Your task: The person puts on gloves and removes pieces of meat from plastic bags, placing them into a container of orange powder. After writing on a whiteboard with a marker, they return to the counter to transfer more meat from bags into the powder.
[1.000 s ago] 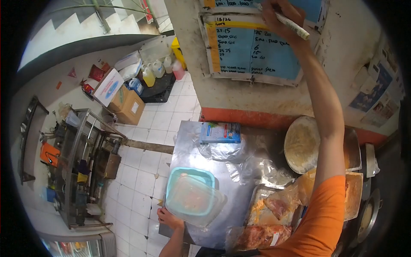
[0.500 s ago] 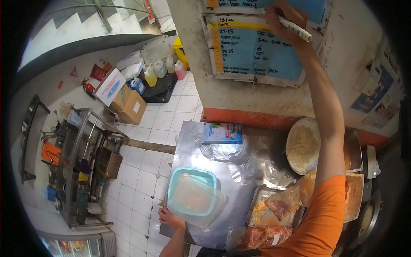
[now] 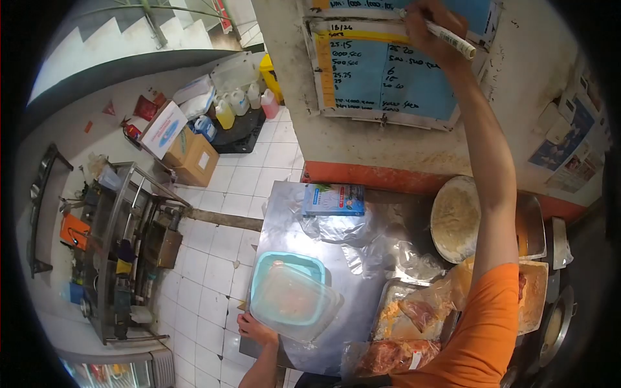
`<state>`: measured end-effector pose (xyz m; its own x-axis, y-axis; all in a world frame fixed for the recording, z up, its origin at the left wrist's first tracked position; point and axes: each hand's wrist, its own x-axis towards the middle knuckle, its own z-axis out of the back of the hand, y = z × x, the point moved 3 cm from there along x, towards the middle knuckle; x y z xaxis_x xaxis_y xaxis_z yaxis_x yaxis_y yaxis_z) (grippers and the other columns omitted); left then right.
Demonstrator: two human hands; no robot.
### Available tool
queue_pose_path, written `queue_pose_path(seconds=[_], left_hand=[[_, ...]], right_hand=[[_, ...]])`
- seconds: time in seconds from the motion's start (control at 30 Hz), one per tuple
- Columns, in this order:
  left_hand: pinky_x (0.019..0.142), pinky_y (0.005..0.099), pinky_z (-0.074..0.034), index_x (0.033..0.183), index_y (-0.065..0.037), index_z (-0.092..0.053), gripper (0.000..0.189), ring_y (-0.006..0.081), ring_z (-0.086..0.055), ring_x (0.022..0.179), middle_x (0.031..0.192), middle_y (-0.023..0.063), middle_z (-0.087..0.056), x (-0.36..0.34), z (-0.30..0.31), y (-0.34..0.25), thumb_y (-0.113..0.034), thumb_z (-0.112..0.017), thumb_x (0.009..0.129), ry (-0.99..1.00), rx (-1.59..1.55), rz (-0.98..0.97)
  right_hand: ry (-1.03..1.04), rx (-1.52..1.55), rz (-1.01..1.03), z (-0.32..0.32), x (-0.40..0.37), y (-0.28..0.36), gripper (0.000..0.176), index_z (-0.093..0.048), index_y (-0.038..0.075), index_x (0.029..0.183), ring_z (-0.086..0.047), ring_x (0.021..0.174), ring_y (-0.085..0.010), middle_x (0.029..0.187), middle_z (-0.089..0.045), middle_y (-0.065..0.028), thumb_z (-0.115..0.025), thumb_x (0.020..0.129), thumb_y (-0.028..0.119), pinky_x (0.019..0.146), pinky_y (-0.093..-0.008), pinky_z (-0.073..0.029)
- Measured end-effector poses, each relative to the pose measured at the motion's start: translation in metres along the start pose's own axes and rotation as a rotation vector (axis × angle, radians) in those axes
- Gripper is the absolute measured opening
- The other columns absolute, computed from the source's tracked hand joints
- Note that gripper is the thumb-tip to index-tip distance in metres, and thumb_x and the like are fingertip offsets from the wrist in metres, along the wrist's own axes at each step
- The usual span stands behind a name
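1. Since the earlier frame, the right hand [image 3: 436, 29] and its white marker [image 3: 451, 40] have shifted slightly rightward, with more dark characters now trailing along the line.
2. Its fingers are clamped on the marker, whose tip is at the lower part of the upper blue sheet [image 3: 477, 14], just above the lower board [image 3: 420, 84] with its handwritten columns.
3. The left hand [image 3: 259, 330] sits at the edge of the metal desk [image 3: 278, 223], fingers bent; I cannot tell whether they grip it.
4. Just beside that hand is a turquoise tub [image 3: 310, 261], a translucent lid [image 3: 291, 294] lying askew over it.
5. Farther along the desk are a blue box [image 3: 333, 200], a round bowl [image 3: 453, 220] and bagged meat [image 3: 388, 359].
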<state>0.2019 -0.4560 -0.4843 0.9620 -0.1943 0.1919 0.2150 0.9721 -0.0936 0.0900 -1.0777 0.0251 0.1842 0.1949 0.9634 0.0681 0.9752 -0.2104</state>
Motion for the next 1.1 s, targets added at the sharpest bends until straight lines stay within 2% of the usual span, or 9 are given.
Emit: queue_pose_path(seconds=[0.17,0.47,0.57,0.67,0.77,0.87,0.97,1.07,1.1], left_hand=[[0.109,0.0469,-0.029,0.119,-0.001,-0.051,0.058,0.0299,-0.042,0.127,0.133,0.016,-0.043,0.002,0.009,-0.005,-0.038,-0.075,0.081,0.019,-0.044,0.054],[0.11,0.0478,-0.029,0.12,-0.004,-0.05,0.059,0.0299,-0.041,0.129,0.134,0.0147,-0.043,0.002,0.012,-0.005,-0.038,-0.076,0.079,0.079,-0.032,0.046],[0.11,0.0486,-0.028,0.118,-0.006,-0.05,0.058,0.0303,-0.041,0.129,0.133,0.0136,-0.043,0.0,0.01,-0.002,-0.037,-0.078,0.077,0.046,-0.009,0.011],[0.11,0.0493,-0.028,0.115,-0.008,-0.05,0.056,0.0308,-0.041,0.129,0.133,0.0132,-0.043,0.002,0.009,-0.003,-0.037,-0.079,0.076,0.025,-0.029,0.037],[0.11,0.0499,-0.028,0.113,-0.009,-0.05,0.055,0.0306,-0.042,0.128,0.133,0.0129,-0.044,0.0,0.011,-0.003,-0.038,-0.078,0.077,0.012,-0.088,0.105],[0.109,0.0502,-0.028,0.111,-0.01,-0.05,0.05,0.03,-0.044,0.127,0.131,0.0123,-0.045,0.003,0.014,-0.009,-0.037,-0.077,0.079,-0.016,-0.107,0.141],[0.109,0.0503,-0.028,0.11,-0.01,-0.051,0.044,0.0299,-0.045,0.125,0.129,0.0117,-0.046,0.003,0.014,-0.01,-0.035,-0.074,0.082,-0.049,-0.109,0.12],[0.109,0.0503,-0.029,0.109,-0.01,-0.052,0.041,0.0301,-0.046,0.125,0.128,0.0112,-0.047,0.0,0.0,0.002,-0.034,-0.074,0.083,-0.061,-0.14,0.106],[0.109,0.0503,-0.029,0.108,-0.01,-0.052,0.041,0.0302,-0.046,0.125,0.128,0.011,-0.048,0.003,-0.005,0.0,-0.034,-0.074,0.083,-0.072,-0.157,0.113]], right_hand=[[-0.134,-0.018,0.087,-0.003,-0.001,-0.003,0.024,-0.051,0.007,0.075,-0.046,0.045,-0.0109,0.055,-0.052,-0.0031,-0.064,0.094,0.013,0.041,-0.0296,-0.04],[-0.115,-0.207,0.03,0.001,-0.007,-0.015,0.029,-0.054,0.005,0.075,-0.047,0.044,-0.0144,0.052,-0.05,-0.0045,-0.064,0.095,0.023,0.04,-0.0326,-0.041],[-0.182,-0.048,-0.051,0.003,-0.005,-0.013,0.017,-0.061,0.003,0.086,-0.054,0.05,-0.0155,0.065,-0.059,-0.0101,-0.062,0.097,0.016,0.046,-0.0328,-0.045],[-0.2,0.195,-0.1,0.007,-0.001,-0.021,0.012,-0.068,0.003,0.093,-0.064,0.055,-0.0095,0.07,-0.07,-0.0046,-0.067,0.097,0.014,0.048,-0.024,-0.049],[-0.2,0.49,-0.438,0.008,0.001,-0.022,0.012,-0.069,0.001,0.098,-0.063,0.055,-0.0087,0.069,-0.069,-0.0046,-0.063,0.099,0.011,0.047,-0.0232,-0.047],[-0.186,0.311,-0.172,0.011,0.039,0.003,0.013,-0.068,0.001,0.101,-0.064,0.057,-0.0081,0.068,-0.068,-0.0048,-0.064,0.098,0.012,0.05,-0.0231,-0.049],[-0.135,-0.014,-0.162,0.014,0.094,0.041,0.017,-0.066,0.002,0.107,-0.069,0.067,-0.0124,0.078,-0.071,-0.0069,-0.071,0.095,0.013,0.056,-0.0247,-0.054],[-0.306,-0.309,0.333,0.007,0.108,0.014,0.008,-0.065,0.003,0.105,-0.063,0.067,-0.0172,0.091,-0.066,-0.0144,-0.059,0.099,0.004,0.057,-0.0316,-0.051],[-0.377,0.074,0.196,-0.005,0.106,-0.001,0.014,-0.064,0.004,0.111,-0.065,0.074,-0.0202,0.099,-0.065,-0.0147,-0.059,0.098,0.0,0.063,-0.0315,-0.052]])
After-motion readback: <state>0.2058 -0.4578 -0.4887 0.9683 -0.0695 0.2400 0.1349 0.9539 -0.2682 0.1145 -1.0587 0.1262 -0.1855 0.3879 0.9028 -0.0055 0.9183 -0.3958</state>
